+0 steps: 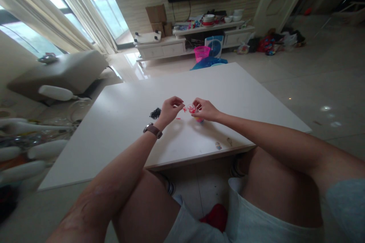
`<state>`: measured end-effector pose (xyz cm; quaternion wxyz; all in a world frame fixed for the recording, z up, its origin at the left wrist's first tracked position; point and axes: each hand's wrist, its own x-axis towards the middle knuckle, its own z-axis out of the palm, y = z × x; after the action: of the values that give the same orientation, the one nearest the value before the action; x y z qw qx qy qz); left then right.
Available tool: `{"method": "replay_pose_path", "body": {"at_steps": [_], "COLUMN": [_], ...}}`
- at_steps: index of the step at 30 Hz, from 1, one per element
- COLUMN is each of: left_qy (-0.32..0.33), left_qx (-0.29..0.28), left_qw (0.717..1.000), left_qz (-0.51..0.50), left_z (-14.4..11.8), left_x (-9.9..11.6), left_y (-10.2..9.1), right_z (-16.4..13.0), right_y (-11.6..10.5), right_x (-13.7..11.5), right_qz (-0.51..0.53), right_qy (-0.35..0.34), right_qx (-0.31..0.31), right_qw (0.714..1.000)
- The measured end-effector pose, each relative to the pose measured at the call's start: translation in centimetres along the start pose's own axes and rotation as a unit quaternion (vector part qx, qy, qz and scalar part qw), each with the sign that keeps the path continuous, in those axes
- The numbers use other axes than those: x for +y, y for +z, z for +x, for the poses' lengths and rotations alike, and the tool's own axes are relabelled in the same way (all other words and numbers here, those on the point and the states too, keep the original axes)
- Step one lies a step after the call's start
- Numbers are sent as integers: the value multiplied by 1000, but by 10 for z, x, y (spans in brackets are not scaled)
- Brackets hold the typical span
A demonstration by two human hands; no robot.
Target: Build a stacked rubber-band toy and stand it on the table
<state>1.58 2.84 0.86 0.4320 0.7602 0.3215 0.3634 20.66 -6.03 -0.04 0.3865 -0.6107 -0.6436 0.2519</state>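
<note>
Right grip [206, 110] wrapped around small container [199, 119]; left grip [171, 110] pinching red piece [184, 109], seemingly rubber band.

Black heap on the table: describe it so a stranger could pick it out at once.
Start with the big white table before the person. On it, just left of the left hand and beyond the watch, lies the small tangled heap. It is black, unlike the small red piece on the tabletop to its right.

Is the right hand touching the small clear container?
Touching. The head view shows the right hand holding the clear container, fingers and thumb against its sides.
</note>
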Motion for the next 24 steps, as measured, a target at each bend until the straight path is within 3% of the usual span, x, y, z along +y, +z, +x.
{"method": "replay_pose_path", "body": {"at_steps": [5, 11, 13, 19, 24], "left_qy": [12, -78, -93, -92, -96], "left_qx": [24, -135, -161, -165, -129], "left_qw": [996, 960, 947, 926, 932], "left_qz": [81, 232, 263, 327, 326], "left_z": [5, 1, -1, 1, 7], "left_x": [-12, -46, -56, -65, -66], "left_y": [-14, -27, -26, -15, -4], "right_z": [1, 0, 0, 0, -3], "right_y": [3, 3, 3, 2, -2], "right_x": [1, -1, -1, 1, 0], "right_qz": [109, 96, 95, 73, 40], "right_qy": [0, -1, 3, -15, -17], "right_qx": [5, -12, -18, -32, -24], "right_qw": [994, 995, 995, 997, 999]}}
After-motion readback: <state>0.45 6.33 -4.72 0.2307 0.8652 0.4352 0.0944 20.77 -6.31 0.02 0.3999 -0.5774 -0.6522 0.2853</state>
